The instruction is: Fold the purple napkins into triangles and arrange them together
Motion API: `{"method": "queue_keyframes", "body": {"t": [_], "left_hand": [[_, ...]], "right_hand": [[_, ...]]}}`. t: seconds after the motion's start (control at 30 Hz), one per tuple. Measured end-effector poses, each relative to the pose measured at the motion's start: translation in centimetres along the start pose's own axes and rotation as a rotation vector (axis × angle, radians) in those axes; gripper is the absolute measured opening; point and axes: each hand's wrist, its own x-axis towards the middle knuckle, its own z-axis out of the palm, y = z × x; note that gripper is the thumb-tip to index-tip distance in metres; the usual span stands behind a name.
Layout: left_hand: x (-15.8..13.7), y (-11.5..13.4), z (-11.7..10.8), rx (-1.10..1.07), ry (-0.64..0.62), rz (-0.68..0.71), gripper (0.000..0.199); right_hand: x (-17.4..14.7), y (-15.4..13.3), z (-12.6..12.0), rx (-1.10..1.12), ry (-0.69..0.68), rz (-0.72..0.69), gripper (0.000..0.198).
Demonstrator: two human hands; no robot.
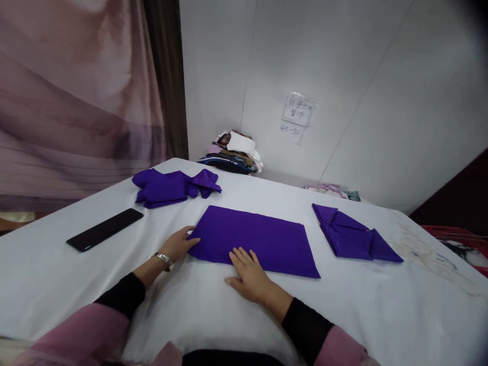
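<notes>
A purple cloth napkin (251, 236), folded into a flat four-sided shape, lies in front of me on the white-covered table. At its left corner, my left hand (179, 245) has closed, thumb on top of the cloth and fingers at the edge. My right hand (249, 277) rests flat on the napkin's near edge, fingers stretched out and slightly spread. To the right lies a second purple napkin (351, 236), folded into a shape with pointed ends. A bunched purple cloth (163, 188) sits at the back left, its right end gathered.
A black phone (104, 229) lies left of my left hand. The white tablecloth (183, 325) spreads over the table. Beyond its far edge a pile of folded clothes (232, 152) stands against the wall. A handwritten paper sign (297, 109) hangs there. A pinkish curtain (76, 91) borders the left side.
</notes>
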Motion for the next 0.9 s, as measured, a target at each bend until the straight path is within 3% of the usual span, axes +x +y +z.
{"method": "queue_keyframes", "body": {"t": [0.17, 0.33, 0.43, 0.57, 0.7, 0.8, 0.9], "left_hand": [[-0.1, 4.0, -1.2, -0.363, 0.041, 0.127, 0.059], [-0.7, 10.9, -1.0, -0.422, 0.024, 0.305, 0.055], [-1.2, 14.6, 0.2, -0.377, -0.005, 0.380, 0.056], [-2.1, 17.9, 1.7, -0.261, -0.052, 0.560, 0.058], [-3.0, 17.8, 2.9, -0.310, -0.077, 0.810, 0.058], [-3.4, 15.4, 4.7, -0.308, -0.085, 0.785, 0.052], [-3.6, 12.8, 7.0, -0.251, -0.105, 0.759, 0.047]], "right_hand": [[1.0, -1.2, 0.0, 0.260, 0.123, 0.064, 0.084], [2.7, -2.5, -0.1, 0.625, 0.407, 0.106, 0.104], [3.4, -2.6, -0.5, 0.859, 0.640, 0.064, 0.086], [3.6, -0.8, -1.4, 1.185, 0.904, 0.131, 0.040], [1.4, 3.3, -2.4, 1.394, 1.138, 0.372, 0.027], [-1.8, 6.1, -2.6, 1.455, 1.235, 0.440, 0.034], [-4.7, 7.8, -2.3, 1.587, 1.182, 0.433, 0.036]]}}
